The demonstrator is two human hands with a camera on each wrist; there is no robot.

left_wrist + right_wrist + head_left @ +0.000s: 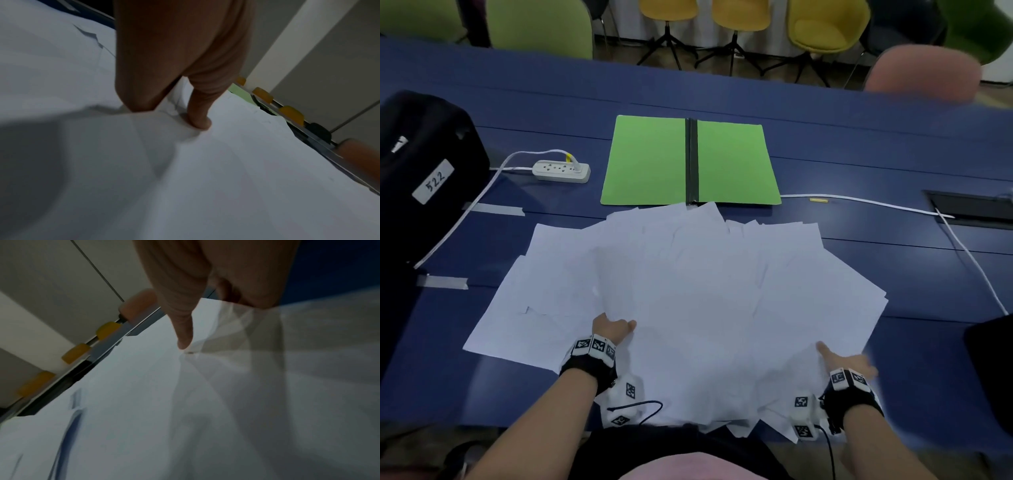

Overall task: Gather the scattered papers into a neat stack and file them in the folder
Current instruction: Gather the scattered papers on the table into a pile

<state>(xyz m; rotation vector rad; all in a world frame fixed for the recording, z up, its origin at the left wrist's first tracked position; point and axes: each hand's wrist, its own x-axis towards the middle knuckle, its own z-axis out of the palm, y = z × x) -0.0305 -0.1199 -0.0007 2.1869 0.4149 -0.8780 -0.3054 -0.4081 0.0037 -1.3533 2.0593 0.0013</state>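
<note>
A long blue table [893, 144] carries everything, and the white papers [688, 291] make the landmark on it: a broad fan of overlapping sheets spread across its near half, their near edge hanging at the table's near side. Left of the papers sits a black bag [424, 164] with a white label. Just beyond the papers' far edge lies the green folder [647, 161], open flat, its dark spine touching the farthest sheets. Beyond the papers and left of the folder rests a white power strip [561, 170], its cord running toward the bag; a second white cable [876, 204] runs past the papers' far right corner.

The left hand [613, 330] rests on the papers' near-left part, its fingers tucked under a lifted sheet and the thumb [198, 113] pressing on top, so it pinches that paper. The right hand [846, 361] lies at the papers' near-right edge; its thumb [184, 331] points down onto a sheet while the other fingers slip beneath the raised edge, gripping it.
</note>
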